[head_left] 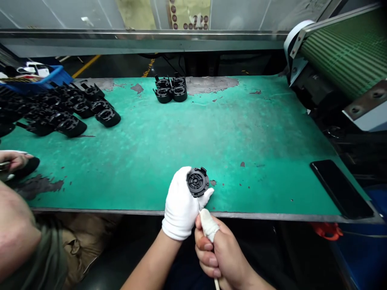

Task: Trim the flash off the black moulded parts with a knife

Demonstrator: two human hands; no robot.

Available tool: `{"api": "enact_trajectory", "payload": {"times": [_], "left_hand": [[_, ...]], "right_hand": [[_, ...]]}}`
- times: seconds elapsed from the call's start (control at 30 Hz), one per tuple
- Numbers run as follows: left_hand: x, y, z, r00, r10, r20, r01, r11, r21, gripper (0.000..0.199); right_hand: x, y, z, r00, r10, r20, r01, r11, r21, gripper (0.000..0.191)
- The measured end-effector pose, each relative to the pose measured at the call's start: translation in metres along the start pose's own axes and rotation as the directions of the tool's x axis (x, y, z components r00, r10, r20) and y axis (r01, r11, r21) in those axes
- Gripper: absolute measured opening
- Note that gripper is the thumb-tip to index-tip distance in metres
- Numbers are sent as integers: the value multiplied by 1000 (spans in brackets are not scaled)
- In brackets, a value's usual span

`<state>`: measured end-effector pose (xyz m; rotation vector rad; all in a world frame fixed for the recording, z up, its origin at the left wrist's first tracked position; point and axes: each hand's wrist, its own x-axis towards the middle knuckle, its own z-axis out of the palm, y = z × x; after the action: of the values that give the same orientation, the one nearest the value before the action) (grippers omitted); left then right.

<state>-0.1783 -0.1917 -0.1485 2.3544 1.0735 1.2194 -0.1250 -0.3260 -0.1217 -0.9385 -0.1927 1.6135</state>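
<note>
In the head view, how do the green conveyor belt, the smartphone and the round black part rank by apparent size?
1. Green conveyor belt
2. Smartphone
3. Round black part in the left hand

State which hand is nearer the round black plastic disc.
Left. The white-gloved left hand grips the disc; the mostly bare right hand is apart from it, nearer the body.

The round part looks like matt plastic, the glove like cloth. The phone looks smooth and glossy.
</note>
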Motion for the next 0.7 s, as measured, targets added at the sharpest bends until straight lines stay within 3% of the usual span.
{"api": "enact_trajectory", "payload": {"times": [0.1,0.17,0.23,0.37,0.5,0.6,0.7], "left_hand": [[1,5,0,999,46,-9,-45,997,70,74],[1,7,1,998,61,0,-61,994,94,68],[1,8,1,998,56,-4,-56,996,73,66],[4,1,-9,998,62,12,-61,996,-68,70],[13,-19,-37,964,109,242,-47,967,-250,65],[19,-32,-56,969,53,240,30,943,-332,58],[19,-34,-61,986,-21,167,92,897,-433,70]], "right_hand": [[-12,-19,-1,962,-274,16,274,962,2,46],[-19,-41,-4,873,-485,-40,486,874,18,41],[-22,-62,-11,807,-578,-120,578,815,-45,35],[-21,-79,-32,768,-612,-188,562,785,-260,33],[-22,-84,-58,764,-628,-148,457,690,-561,34],[-20,-100,-74,816,-575,-50,292,485,-824,43],[-11,-118,-79,859,-504,94,199,160,-967,40]]}}
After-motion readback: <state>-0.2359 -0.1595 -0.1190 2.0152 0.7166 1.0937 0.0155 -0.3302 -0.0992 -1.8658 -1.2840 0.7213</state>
